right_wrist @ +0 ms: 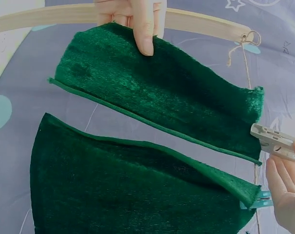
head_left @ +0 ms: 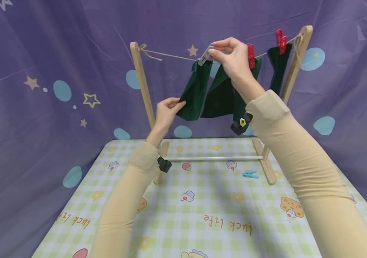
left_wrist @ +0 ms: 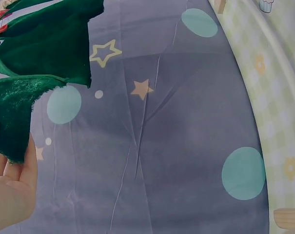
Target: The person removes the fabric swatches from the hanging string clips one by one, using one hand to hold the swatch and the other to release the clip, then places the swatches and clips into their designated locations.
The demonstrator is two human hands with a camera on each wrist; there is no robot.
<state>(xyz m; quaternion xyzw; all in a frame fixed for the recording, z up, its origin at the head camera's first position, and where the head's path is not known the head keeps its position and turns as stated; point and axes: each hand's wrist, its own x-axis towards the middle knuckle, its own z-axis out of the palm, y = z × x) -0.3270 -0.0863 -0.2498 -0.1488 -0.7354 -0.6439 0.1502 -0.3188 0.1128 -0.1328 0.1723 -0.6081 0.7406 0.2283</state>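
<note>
A piece of dark green velvety cloth (head_left: 194,93) hangs at the left part of a string line (head_left: 174,55). My left hand (head_left: 165,114) pinches its lower left edge, thumb on the front as the right wrist view shows. At its top, my right hand (head_left: 235,64) grips a grey clothespin (head_left: 205,55) between thumb and fingers. In the right wrist view the tip of that clothespin (right_wrist: 273,140) overlaps the cloth's upper edge. Beside it hangs a second green cloth (right_wrist: 137,185), with a teal clothespin (right_wrist: 265,199) at its top.
Red clothespins (head_left: 251,56) hold green cloth farther right, including a narrow strip (head_left: 279,66). Wooden posts (head_left: 143,79) carry the line, and a white rod (head_left: 212,158) joins their feet. Another teal clothespin (head_left: 250,174) lies on the checked tablecloth (head_left: 170,215).
</note>
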